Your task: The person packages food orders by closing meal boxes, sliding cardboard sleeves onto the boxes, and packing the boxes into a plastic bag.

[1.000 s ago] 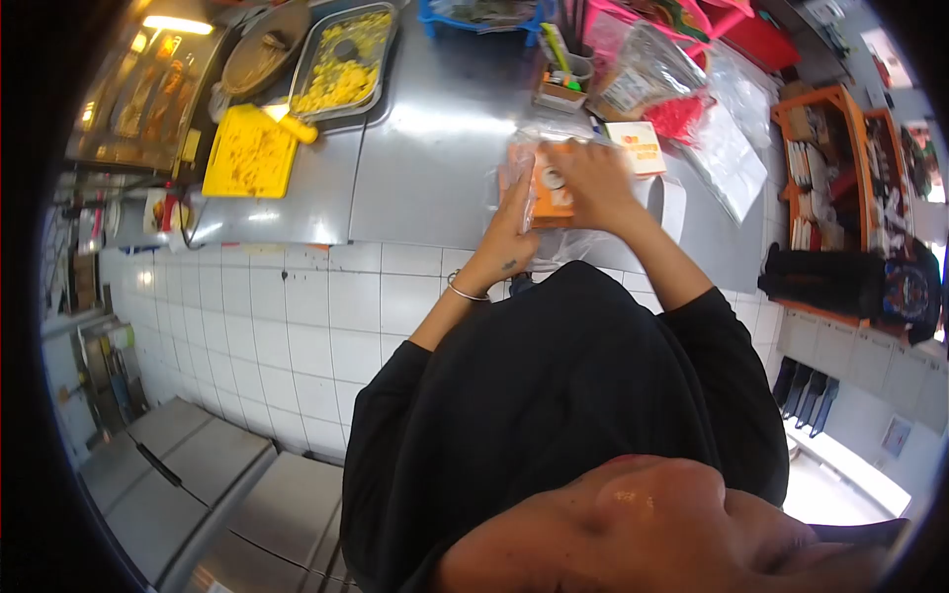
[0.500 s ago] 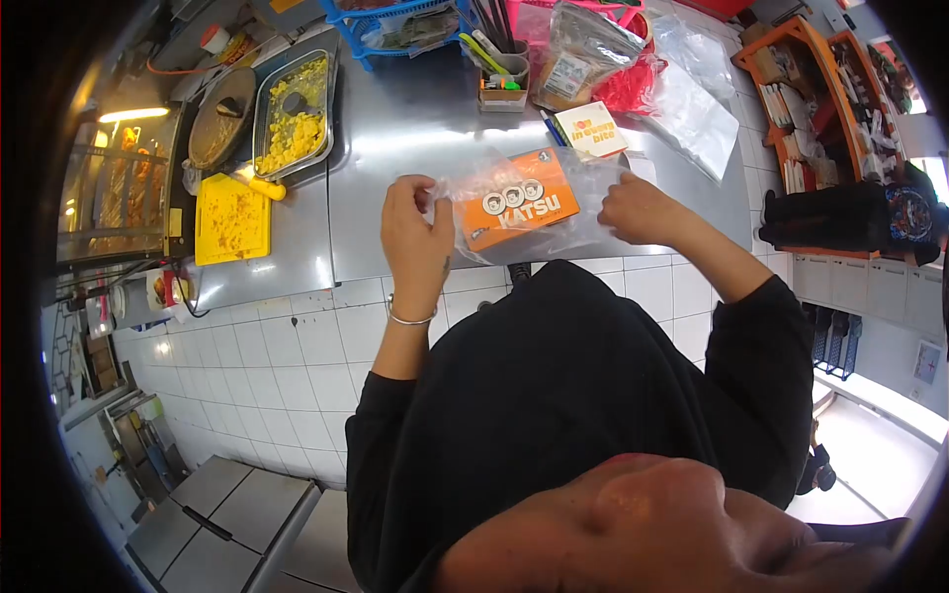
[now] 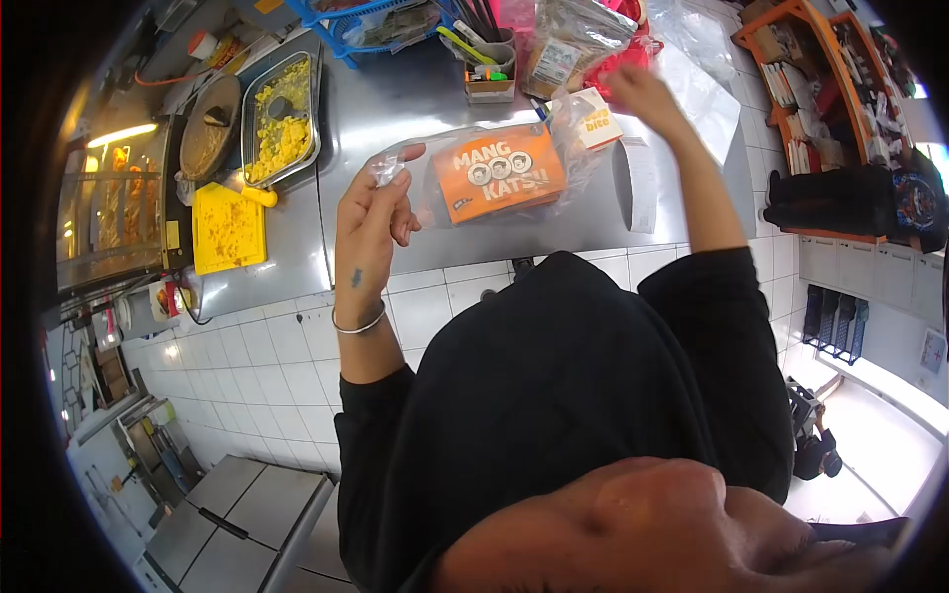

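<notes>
An orange box (image 3: 465, 201) printed "MANG KATSU" sits in a clear plastic bag (image 3: 573, 148) on the steel table. At its left, my left hand (image 3: 376, 212) is pinched on a crumpled end of that bag, thumb against forefinger. Further back on the right, my right hand (image 3: 638, 97) is smeared by motion over a red plastic bag (image 3: 608, 77); its fingers cannot be made out. A small white and yellow box (image 3: 596, 119) lies just below it. Beside that box, a paper slip (image 3: 641, 183) lies near the table's front edge.
Pens and a yellow-green marker stand in a holder (image 3: 489, 84). A blue rack (image 3: 371, 35) is behind. Left are a glass tray of yellow food (image 3: 285, 138), a round lid (image 3: 210, 128) and a yellow cutting board (image 3: 229, 232). A person in dark clothes (image 3: 840, 203) is at the right.
My right hand has left the bag's right side and moved back toward the red plastic. My left hand has shifted left, with the bag's end in it, and the orange box has turned slightly.
</notes>
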Demonstrator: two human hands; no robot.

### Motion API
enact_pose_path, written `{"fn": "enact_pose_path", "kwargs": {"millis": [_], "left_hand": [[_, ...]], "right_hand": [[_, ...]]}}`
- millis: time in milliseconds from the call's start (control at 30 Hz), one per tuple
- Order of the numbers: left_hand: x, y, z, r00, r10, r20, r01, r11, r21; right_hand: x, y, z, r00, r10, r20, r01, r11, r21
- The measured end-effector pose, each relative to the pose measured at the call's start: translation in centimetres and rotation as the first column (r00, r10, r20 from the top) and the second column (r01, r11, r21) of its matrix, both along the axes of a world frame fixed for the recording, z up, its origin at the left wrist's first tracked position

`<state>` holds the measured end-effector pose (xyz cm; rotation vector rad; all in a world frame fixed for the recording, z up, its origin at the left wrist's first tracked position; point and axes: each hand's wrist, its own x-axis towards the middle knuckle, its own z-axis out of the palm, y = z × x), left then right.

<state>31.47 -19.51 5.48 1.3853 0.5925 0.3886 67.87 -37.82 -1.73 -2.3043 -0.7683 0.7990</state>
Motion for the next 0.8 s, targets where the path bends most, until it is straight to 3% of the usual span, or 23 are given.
{"fn": "enact_pose_path", "kwargs": {"millis": [33,100,200,300,333,433,467,533,600,667,733,800], "left_hand": [[-0.2,0.0,-0.3,0.999,0.033,0.04,-0.031,0.999,-0.035],[-0.3,-0.1,-0.5,0.999,0.027,0.047,-0.026,0.999,-0.03],[-0.6,-0.3,-0.5,0.999,0.03,0.043,-0.029,0.999,-0.019],[-0.6,-0.7,-0.6,0.998,0.034,0.054,-0.032,0.999,-0.034],[-0.6,-0.7,-0.7,0.997,0.037,0.066,-0.034,0.999,-0.041],[-1.1,-0.6,-0.8,0.999,0.021,0.028,-0.02,1.0,-0.022],[-1.3,-0.5,-0.6,1.0,0.01,-0.02,-0.011,0.999,-0.045],[-1.8,-0.5,0.3,0.992,-0.011,-0.122,-0.002,0.995,-0.101],[-2.0,-0.8,0.6,0.994,-0.059,-0.094,0.046,0.989,-0.138],[-1.5,-1.2,0.4,0.997,-0.061,-0.036,0.053,0.982,-0.179],[-0.5,-2.3,-0.1,0.999,0.006,0.049,0.005,0.974,-0.228],[-0.4,-2.8,0.0,0.994,0.058,0.097,-0.037,0.977,-0.209]], "right_hand": [[1.0,0.3,-3.8,0.968,0.036,0.247,0.053,0.938,-0.342],[-0.4,-0.5,-10.1,0.858,0.014,0.513,0.258,0.853,-0.454],[-0.2,0.0,-13.6,0.892,-0.09,0.443,0.24,0.924,-0.296],[2.8,0.7,-14.9,0.998,-0.004,0.069,0.027,0.941,-0.337],[3.1,0.7,-15.9,0.999,0.013,0.039,-0.003,0.969,-0.246],[5.7,-0.9,-22.4,0.973,-0.204,0.106,0.184,0.968,0.171],[3.1,-1.1,-15.6,0.983,-0.175,-0.057,0.184,0.949,0.254],[-0.6,0.1,-4.7,0.929,-0.355,-0.101,0.367,0.919,0.144],[-2.4,0.7,0.8,0.914,-0.291,-0.283,0.4,0.756,0.517],[-7.7,1.9,9.2,0.897,-0.026,-0.442,0.361,0.621,0.696],[-13.0,3.6,11.1,0.988,0.147,0.047,-0.136,0.687,0.714],[-15.9,4.2,10.9,0.903,0.338,0.266,-0.424,0.802,0.421]]}}
